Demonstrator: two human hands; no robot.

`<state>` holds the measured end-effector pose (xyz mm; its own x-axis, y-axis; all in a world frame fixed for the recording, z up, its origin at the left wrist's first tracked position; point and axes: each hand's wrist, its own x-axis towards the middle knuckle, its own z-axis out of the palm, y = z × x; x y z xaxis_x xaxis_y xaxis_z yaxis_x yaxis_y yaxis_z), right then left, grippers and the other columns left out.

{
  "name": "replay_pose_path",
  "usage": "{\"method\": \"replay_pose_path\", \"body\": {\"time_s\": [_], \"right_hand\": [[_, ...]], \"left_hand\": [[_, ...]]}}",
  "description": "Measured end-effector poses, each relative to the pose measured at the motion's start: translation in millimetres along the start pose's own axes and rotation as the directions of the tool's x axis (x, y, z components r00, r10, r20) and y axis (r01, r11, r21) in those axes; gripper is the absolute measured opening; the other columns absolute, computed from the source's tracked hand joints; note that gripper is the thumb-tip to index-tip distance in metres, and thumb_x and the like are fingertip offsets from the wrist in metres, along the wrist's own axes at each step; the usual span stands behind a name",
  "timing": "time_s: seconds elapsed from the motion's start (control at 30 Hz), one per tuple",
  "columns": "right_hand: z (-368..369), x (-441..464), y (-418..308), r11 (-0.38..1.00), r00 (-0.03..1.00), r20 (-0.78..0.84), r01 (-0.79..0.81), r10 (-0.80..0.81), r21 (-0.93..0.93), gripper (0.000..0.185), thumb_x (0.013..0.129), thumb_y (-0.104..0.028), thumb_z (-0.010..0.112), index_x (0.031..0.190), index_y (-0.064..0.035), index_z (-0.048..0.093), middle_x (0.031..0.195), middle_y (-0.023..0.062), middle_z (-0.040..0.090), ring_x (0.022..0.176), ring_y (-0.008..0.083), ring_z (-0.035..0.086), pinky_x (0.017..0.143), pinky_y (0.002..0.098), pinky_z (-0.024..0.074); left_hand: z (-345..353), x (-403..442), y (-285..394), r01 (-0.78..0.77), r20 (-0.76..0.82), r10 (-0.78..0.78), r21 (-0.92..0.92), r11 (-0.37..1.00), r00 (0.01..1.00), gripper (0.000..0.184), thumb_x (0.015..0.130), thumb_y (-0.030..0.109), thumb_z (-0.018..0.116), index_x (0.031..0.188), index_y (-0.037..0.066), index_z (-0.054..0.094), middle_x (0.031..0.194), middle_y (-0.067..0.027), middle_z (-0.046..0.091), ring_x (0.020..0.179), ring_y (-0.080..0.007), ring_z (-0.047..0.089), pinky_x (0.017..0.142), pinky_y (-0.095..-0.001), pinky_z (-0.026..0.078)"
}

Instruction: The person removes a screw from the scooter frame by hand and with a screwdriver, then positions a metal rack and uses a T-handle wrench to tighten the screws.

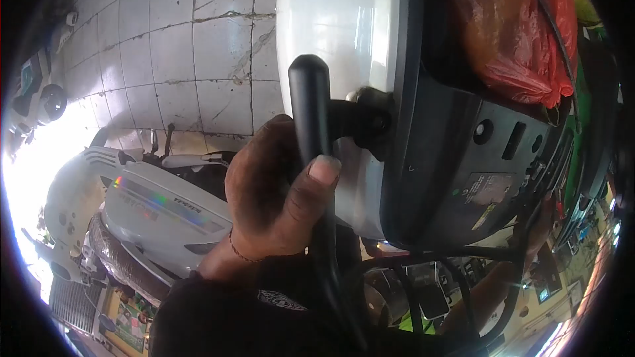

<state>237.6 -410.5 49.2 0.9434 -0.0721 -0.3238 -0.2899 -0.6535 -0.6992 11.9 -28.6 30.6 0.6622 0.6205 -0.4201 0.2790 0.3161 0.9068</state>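
Observation:
A black tubular bar (311, 102) with a rounded end stands out beside a scooter's white body panel (337, 26). My left hand (278, 188) is wrapped round this bar, its thumb lying across the front and its fingers partly behind. A dark bracket (374, 122) juts from the white panel just behind the bar. At the right, my right hand (539, 228) is near the scooter's dark grey panel (450, 178), beside a black tubular rack (410, 264). Dark parts and shadow hide the fingers of that hand.
A red plastic bag (529, 46) sits in the scooter's dark recess. Another white scooter (159, 198) with a shiny sticker stands at the left, and part of a further vehicle (40, 89) shows beyond it. White floor tiles (178, 46) have dark, cracked joints.

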Motion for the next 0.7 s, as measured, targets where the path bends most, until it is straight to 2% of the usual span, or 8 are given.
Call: {"method": "replay_pose_path", "body": {"time_s": [0.07, 0.17, 0.3, 0.37, 0.4, 0.47, 0.57, 0.7], "right_hand": [[1.4, -1.4, 1.9, 0.998, 0.995, -0.076, 0.055, -0.056, -0.022, 0.025, 0.095, -0.034, 0.060, 0.097, -0.0090, 0.059, 0.071, -0.0024, 0.047, 0.060, 0.0060, 0.044, 0.047, 0.0214, 0.0333], [2.7, -0.9, -1.8, 0.988, 0.997, -0.044, -0.053, 0.060, 0.145, 0.024, 0.096, -0.034, 0.060, 0.093, -0.0097, 0.058, 0.073, -0.0024, 0.049, 0.062, 0.0060, 0.045, 0.049, 0.0219, 0.0355], [-0.9, -2.9, -6.5, 0.983, 0.995, 0.030, -0.098, 0.094, 0.156, 0.023, 0.096, -0.033, 0.060, 0.093, -0.0096, 0.058, 0.075, -0.0027, 0.050, 0.064, 0.0060, 0.047, 0.052, 0.0227, 0.0373], [-3.0, -1.7, 2.0, 0.945, 0.972, -0.043, 0.214, -0.231, -0.246, 0.023, 0.095, -0.033, 0.061, 0.092, -0.0101, 0.058, 0.075, -0.0028, 0.050, 0.065, 0.0069, 0.047, 0.052, 0.0229, 0.0363], [-1.7, -1.8, -2.1, 0.945, 0.972, -0.043, 0.211, -0.229, -0.250, 0.023, 0.095, -0.033, 0.061, 0.092, -0.0101, 0.058, 0.075, -0.0028, 0.050, 0.065, 0.0069, 0.047, 0.052, 0.0229, 0.0363], [2.0, -2.8, -14.3, 0.985, 0.994, 0.024, -0.106, 0.103, 0.135, 0.024, 0.095, -0.034, 0.061, 0.093, -0.0097, 0.059, 0.075, -0.0013, 0.050, 0.067, 0.0085, 0.047, 0.055, 0.0236, 0.0371], [-8.7, 6.7, -1.9, 0.971, 0.988, 0.120, -0.122, 0.099, 0.206, 0.025, 0.095, -0.034, 0.061, 0.094, -0.0090, 0.059, 0.076, -0.0007, 0.050, 0.068, 0.0096, 0.048, 0.059, 0.0245, 0.0378], [-2.4, 5.0, -7.2, 0.975, 0.990, 0.102, -0.118, 0.100, 0.190, 0.024, 0.095, -0.033, 0.061, 0.093, -0.0090, 0.058, 0.076, -0.0012, 0.050, 0.069, 0.0092, 0.047, 0.062, 0.0253, 0.0382]], "left_hand": [[0.5, -1.5, 0.8, 0.007, -0.038, -0.009, -0.053, 0.999, 0.999, 0.033, 0.090, 0.023, 0.068, 0.103, -0.006, 0.059, 0.082, -0.0065, 0.062, 0.075, -0.0111, 0.057, 0.068, -0.0257, 0.046], [-1.7, -0.3, -0.5, -0.033, -0.025, 0.033, -0.002, 0.999, 0.999, 0.029, 0.090, 0.020, 0.068, 0.100, -0.006, 0.060, 0.081, -0.0062, 0.062, 0.073, -0.0102, 0.056, 0.065, -0.0247, 0.045], [-2.6, -0.7, -5.5, -0.100, -0.057, 0.102, 0.030, 0.995, 0.993, 0.027, 0.090, 0.020, 0.068, 0.097, -0.005, 0.061, 0.076, -0.0042, 0.061, 0.067, -0.0090, 0.054, 0.061, -0.0237, 0.043], [-3.7, -0.2, -5.2, -0.110, -0.068, 0.111, 0.027, 0.994, 0.991, 0.025, 0.090, 0.019, 0.068, 0.096, -0.005, 0.061, 0.074, -0.0034, 0.060, 0.065, -0.0084, 0.053, 0.059, -0.0235, 0.042], [-4.5, 1.0, -2.0, -0.081, -0.048, 0.083, 0.032, 0.996, 0.995, 0.025, 0.090, 0.018, 0.068, 0.095, -0.005, 0.061, 0.073, -0.0027, 0.059, 0.065, -0.0078, 0.052, 0.059, -0.0230, 0.042], [-4.6, 1.8, 0.2, -0.051, -0.026, 0.052, 0.036, 0.998, 0.998, 0.024, 0.090, 0.018, 0.068, 0.095, -0.004, 0.061, 0.072, -0.0020, 0.058, 0.065, -0.0072, 0.051, 0.058, -0.0225, 0.041], [-3.7, 2.5, 1.0, -0.064, -0.030, 0.064, 0.000, 0.998, 0.997, 0.023, 0.090, 0.017, 0.068, 0.093, -0.004, 0.061, 0.071, -0.0010, 0.058, 0.064, -0.0064, 0.051, 0.057, -0.0221, 0.040], [-4.9, 2.6, -0.3, -0.038, -0.009, 0.038, -0.013, 0.999, 0.999, 0.024, 0.089, 0.019, 0.069, 0.092, -0.004, 0.061, 0.069, -0.0003, 0.057, 0.063, -0.0061, 0.050, 0.056, -0.0221, 0.040]]}}
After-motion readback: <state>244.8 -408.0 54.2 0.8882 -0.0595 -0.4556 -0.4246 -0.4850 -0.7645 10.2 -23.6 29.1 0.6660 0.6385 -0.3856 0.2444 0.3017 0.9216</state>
